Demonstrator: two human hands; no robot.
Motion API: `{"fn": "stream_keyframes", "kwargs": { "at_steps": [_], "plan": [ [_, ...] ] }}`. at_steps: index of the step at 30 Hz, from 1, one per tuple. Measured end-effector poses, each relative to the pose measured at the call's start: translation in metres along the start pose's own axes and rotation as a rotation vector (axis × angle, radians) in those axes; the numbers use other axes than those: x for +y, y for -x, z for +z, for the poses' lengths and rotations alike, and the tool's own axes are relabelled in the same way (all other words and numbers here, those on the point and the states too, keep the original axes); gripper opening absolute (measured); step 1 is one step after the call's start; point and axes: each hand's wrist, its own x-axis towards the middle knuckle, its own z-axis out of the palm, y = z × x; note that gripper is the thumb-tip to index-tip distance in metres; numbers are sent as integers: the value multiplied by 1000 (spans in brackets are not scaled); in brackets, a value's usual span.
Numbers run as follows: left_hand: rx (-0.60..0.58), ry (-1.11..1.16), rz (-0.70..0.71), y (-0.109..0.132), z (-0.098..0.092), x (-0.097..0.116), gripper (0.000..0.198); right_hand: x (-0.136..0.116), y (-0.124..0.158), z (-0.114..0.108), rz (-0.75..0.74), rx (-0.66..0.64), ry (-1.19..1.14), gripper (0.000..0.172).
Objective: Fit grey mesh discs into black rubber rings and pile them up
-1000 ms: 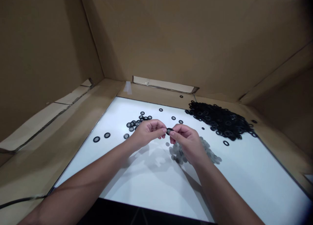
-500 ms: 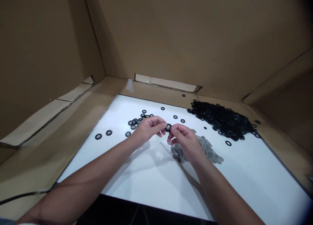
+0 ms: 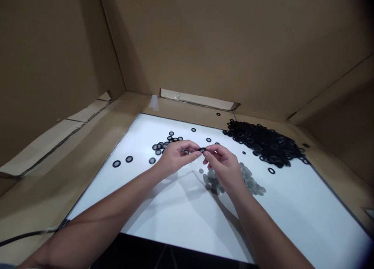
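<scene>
Between the fingertips of my left hand (image 3: pixel 178 157) and my right hand (image 3: pixel 220 164), a small black rubber ring (image 3: pixel 202 149) is pinched, seen nearly edge-on. Under my right hand lies a loose heap of grey translucent discs (image 3: pixel 251 179). A large pile of black rubber rings (image 3: pixel 263 144) rests beyond it. Nearer my left hand, a small cluster of black rings with grey centres (image 3: pixel 160 146) lies spread out, partly hidden behind my fingers. Both hands are apart from these heaps.
The items lie on a white lit panel (image 3: pixel 175 210) set in cardboard, with tall cardboard walls (image 3: pixel 233 47) at the back and sides. A few single rings (image 3: pixel 116 164) lie apart at left. A black cable (image 3: pixel 26 236) runs along the lower left.
The ring has turned from face-on to nearly edge-on between my fingertips. Both hands have risen slightly, and the view has shifted a little.
</scene>
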Motion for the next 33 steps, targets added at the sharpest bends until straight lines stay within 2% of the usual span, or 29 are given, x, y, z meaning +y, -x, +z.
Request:
{"fn": "stream_keyframes", "kwargs": {
  "at_steps": [12, 20, 23, 28, 33],
  "plan": [
    [-125, -16, 2, -1, -8, 9, 16, -5, 1, -2, 66, -87, -51, 29],
    [-66, 107, -82, 0, -1, 6, 19, -4, 2, 0, 39, -78, -39, 25],
    [-65, 156, -118, -2, -1, 6, 18, -2, 3, -1, -76, -79, 136, 17],
    [-152, 212, -200, -4, -4, 4, 18, -2, 4, -4, -481, -163, 456, 30],
    [-163, 275, -248, -4, -2, 4, 22, 0, 4, -3, -606, -127, 501, 29]
  ]
}}
